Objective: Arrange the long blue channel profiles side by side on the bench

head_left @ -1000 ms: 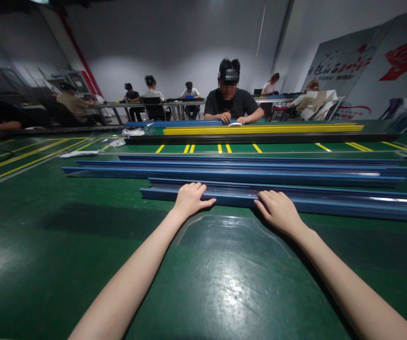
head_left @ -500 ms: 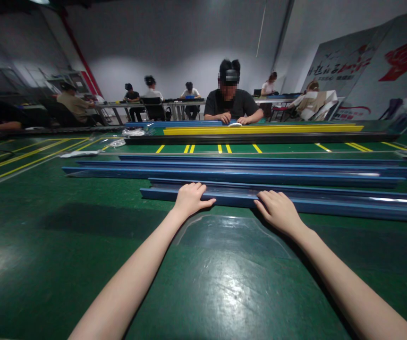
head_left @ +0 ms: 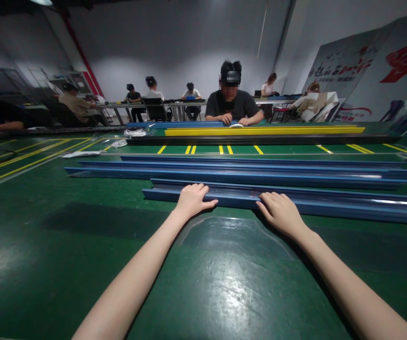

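A long blue channel strip (head_left: pixel 237 202) lies across the green table in front of me. Over its near wall, left of centre, my left hand (head_left: pixel 193 199) is curled, with the thumb stretched along the near side. Farther right, my right hand (head_left: pixel 282 211) wraps the same wall, thumb in front and fingertips inside the groove. Both hands grip the strip, and their fingertips are partly hidden. Between my forearms a clear plastic sheet (head_left: pixel 237 231) lies flat on the table.
More blue channel strips (head_left: pixel 232 176) lie just beyond mine. Past them are a black strip (head_left: pixel 260 139) and a yellow strip (head_left: pixel 263 131). Crumpled clear plastic (head_left: pixel 119 143) sits at the back left. A person (head_left: pixel 231 101) sits opposite, hands on the far edge; others sit behind.
The whole view has shifted very slightly. Both hands keep their places on the blue channel strip, which shows no clear movement on the table.
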`<state>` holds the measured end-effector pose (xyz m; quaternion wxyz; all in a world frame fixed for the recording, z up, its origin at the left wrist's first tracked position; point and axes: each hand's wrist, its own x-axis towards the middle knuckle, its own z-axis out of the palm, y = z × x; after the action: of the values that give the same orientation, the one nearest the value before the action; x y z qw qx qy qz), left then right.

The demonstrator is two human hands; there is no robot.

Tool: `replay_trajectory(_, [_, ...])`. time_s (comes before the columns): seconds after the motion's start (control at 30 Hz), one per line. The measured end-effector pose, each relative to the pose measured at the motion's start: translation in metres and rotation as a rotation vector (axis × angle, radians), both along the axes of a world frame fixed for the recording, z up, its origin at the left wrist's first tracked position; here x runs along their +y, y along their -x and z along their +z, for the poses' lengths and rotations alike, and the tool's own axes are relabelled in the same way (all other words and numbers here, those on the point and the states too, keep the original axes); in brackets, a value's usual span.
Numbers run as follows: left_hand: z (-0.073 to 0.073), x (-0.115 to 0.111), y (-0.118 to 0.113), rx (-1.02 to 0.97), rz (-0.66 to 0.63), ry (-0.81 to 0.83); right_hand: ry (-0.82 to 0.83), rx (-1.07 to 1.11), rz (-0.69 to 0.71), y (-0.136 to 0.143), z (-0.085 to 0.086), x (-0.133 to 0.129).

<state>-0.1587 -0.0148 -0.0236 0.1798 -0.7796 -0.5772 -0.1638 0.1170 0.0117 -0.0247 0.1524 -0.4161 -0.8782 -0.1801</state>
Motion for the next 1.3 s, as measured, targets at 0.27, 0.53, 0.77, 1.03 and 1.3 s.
replay_trajectory(0.27, [0.014,0.000,-0.002,0.011,0.002,0.180,-0.010,0.019,-0.008,0.001,0.000,-0.002])
replay_trajectory(0.53, [0.034,-0.002,0.002,-0.009,-0.020,0.365,0.007,0.048,-0.026,0.001,-0.001,-0.001])
replay_trajectory(0.77, [0.044,-0.002,0.019,-0.049,0.036,0.355,0.037,0.096,-0.080,0.005,-0.001,-0.002])
replay_trajectory(1.03, [0.052,0.000,0.035,-0.171,0.052,0.476,0.116,0.076,-0.108,0.010,0.001,-0.001])
replay_trajectory(1.3, [0.058,-0.002,0.044,-0.250,0.086,0.533,0.326,0.162,-0.026,0.036,0.014,-0.002])
